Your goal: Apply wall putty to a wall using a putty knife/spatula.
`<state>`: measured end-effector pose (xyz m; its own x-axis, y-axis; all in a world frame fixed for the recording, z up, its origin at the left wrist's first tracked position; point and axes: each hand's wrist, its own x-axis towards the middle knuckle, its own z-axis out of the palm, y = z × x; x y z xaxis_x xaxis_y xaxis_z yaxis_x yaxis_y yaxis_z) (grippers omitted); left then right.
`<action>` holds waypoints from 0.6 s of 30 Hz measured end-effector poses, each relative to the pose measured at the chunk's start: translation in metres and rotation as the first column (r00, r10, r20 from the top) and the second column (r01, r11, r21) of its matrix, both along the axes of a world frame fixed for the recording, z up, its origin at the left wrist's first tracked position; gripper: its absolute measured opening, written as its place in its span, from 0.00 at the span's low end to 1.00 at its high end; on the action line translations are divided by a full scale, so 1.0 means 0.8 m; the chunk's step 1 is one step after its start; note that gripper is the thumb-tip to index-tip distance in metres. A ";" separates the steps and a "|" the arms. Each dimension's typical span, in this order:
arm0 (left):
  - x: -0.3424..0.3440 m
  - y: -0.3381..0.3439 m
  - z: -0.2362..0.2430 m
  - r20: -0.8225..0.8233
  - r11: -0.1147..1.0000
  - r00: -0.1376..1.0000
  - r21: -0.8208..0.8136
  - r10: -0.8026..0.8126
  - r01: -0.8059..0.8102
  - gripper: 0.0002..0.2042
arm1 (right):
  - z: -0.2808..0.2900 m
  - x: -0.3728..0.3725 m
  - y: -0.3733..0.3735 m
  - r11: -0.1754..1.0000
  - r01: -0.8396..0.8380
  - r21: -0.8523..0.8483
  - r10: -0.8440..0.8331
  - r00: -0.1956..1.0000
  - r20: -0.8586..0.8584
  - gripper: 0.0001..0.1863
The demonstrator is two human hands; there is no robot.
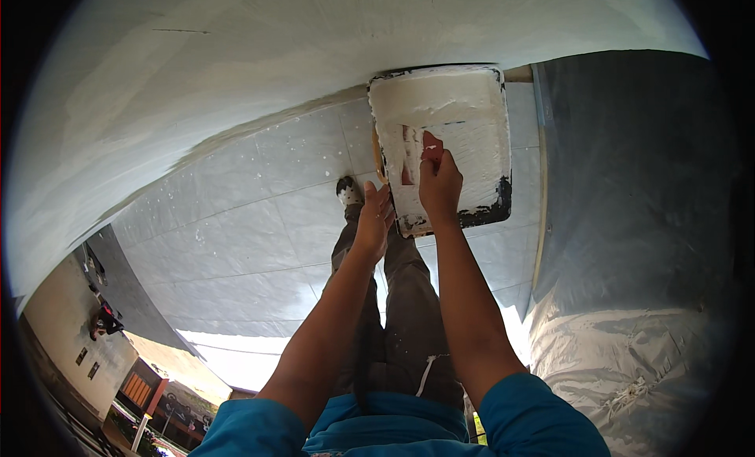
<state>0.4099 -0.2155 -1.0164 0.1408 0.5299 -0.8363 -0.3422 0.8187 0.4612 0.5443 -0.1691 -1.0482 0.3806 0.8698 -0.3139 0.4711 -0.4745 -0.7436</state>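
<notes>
My right hand (440, 183) is closed in a pinch on a red scraper (432, 145) over a black tray (495, 215). A thick white paste (436, 95) coats the inside of the tray and smears its rim. To the left of my right hand, a reddish strip (406, 176) shows through the paste; whether it belongs to the scraper I cannot tell. My left hand (376, 221) is at the tray's left side, thumb up and fingers stretched out. It seems to touch the rim without wrapping round it.
A pale smooth wall (259, 56) curves across the top. Grey floor tiles (259, 221) carry white specks. My paint-spotted shoe (348, 191) stands left of the tray. At right lie a dark sheet (621, 182) and crumpled pale sheeting (621, 363). A person (106, 322) is far off at left.
</notes>
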 end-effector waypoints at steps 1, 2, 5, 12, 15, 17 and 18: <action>0.000 -0.001 -0.002 -0.002 1.000 1.000 -0.004 0.005 -0.005 0.54 | 0.004 -0.001 0.001 0.995 0.089 0.043 -0.087 0.996 -0.028 0.08; 0.000 -0.001 -0.003 -0.003 1.000 1.000 -0.009 0.010 -0.010 0.54 | -0.007 -0.003 -0.003 1.000 -0.014 0.010 0.015 1.000 -0.019 0.08; 0.001 -0.001 0.000 0.003 1.000 1.000 -0.004 0.011 -0.011 0.53 | -0.013 0.003 -0.005 0.996 -0.080 -0.043 0.081 0.997 0.018 0.08; 0.000 -0.003 -0.004 -0.010 1.000 1.000 -0.001 0.019 -0.019 0.53 | -0.006 0.000 -0.009 1.000 -0.012 -0.019 0.011 1.000 -0.029 0.09; -0.001 -0.003 -0.005 0.017 1.000 1.000 -0.006 0.005 -0.005 0.53 | 0.002 -0.002 -0.004 0.994 0.106 0.014 -0.104 0.990 -0.095 0.09; 0.004 -0.002 -0.005 0.003 1.000 1.000 0.006 0.007 -0.007 0.53 | -0.004 -0.004 -0.005 0.988 -0.092 -0.122 0.099 0.993 0.056 0.10; 0.002 -0.002 -0.004 0.002 1.000 1.000 0.007 0.008 -0.008 0.53 | -0.001 -0.009 -0.002 0.993 -0.086 -0.079 0.090 0.995 0.049 0.09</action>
<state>0.4116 -0.2172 -1.0193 0.1380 0.5367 -0.8324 -0.3495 0.8128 0.4661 0.5372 -0.1708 -1.0493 0.3212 0.8749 -0.3624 0.5510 -0.4839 -0.6799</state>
